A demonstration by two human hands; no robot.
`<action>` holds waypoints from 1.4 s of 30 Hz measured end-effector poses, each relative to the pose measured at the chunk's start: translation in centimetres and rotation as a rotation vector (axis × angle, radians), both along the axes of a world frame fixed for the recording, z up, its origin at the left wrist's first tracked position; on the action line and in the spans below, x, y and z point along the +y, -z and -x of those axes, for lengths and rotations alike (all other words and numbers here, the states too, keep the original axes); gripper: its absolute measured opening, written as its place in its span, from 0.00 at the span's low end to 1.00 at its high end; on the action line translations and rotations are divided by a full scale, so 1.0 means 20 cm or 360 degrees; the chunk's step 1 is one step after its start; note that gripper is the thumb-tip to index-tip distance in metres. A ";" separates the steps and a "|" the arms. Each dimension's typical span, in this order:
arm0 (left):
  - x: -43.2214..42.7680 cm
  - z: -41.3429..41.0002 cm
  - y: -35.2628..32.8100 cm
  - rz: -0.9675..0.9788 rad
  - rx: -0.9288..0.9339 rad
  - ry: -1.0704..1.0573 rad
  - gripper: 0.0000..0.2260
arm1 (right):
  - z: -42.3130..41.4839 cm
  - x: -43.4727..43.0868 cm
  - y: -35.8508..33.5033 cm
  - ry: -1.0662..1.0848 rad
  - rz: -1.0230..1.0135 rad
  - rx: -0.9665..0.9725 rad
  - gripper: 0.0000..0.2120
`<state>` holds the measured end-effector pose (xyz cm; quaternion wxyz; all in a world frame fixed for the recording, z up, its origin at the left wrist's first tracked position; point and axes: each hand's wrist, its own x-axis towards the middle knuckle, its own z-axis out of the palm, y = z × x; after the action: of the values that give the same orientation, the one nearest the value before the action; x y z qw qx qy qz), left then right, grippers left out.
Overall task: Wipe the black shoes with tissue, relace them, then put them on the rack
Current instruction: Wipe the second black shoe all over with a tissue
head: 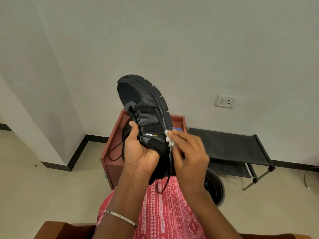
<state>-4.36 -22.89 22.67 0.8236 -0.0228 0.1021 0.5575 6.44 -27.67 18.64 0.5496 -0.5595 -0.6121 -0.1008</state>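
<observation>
The left grip (140, 152) clasps the black shoe (146, 104), right grip (189, 152) pinching tissue (168, 138) against its sole.

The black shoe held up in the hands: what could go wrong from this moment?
1. The tissue, pinched by the right hand, is small and crumpled; rubbing it along the ridged sole edge may tear it.
2. Only the left hand grips the black shoe, near its opening; wiping pressure could twist the shoe loose.
3. The loose lace hangs below the shoe and might snag on something.
</observation>
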 end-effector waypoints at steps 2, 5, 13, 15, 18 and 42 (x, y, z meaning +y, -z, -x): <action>-0.03 -0.03 -0.01 -0.0024 0.0025 0.0124 0.25 | -0.02 0.09 -0.09 0.0015 -0.0032 0.0089 0.16; -0.06 -0.06 0.01 -0.0050 0.0084 0.0246 0.27 | -0.07 0.18 -0.19 -0.0005 -0.0102 0.0222 0.13; -0.01 0.01 0.03 -0.0005 0.0196 0.0246 0.28 | -0.12 0.01 -0.02 -0.0192 0.0083 0.0092 0.15; 0.01 0.03 0.03 0.0015 0.0224 0.0180 0.26 | -0.11 -0.08 0.06 -0.0202 0.0129 0.0048 0.13; 0.02 0.04 0.02 0.0013 0.0207 0.0140 0.24 | -0.10 -0.14 0.10 -0.0172 0.0158 0.0011 0.12; -0.12 -0.05 -0.05 -0.0128 0.0521 0.0419 0.23 | -0.15 0.10 -0.16 0.0031 -0.0041 -0.0265 0.16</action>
<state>-3.41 -25.21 23.74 0.8619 0.1145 0.2144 0.4450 9.44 -25.76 21.80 0.5031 -0.5479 -0.6488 -0.1602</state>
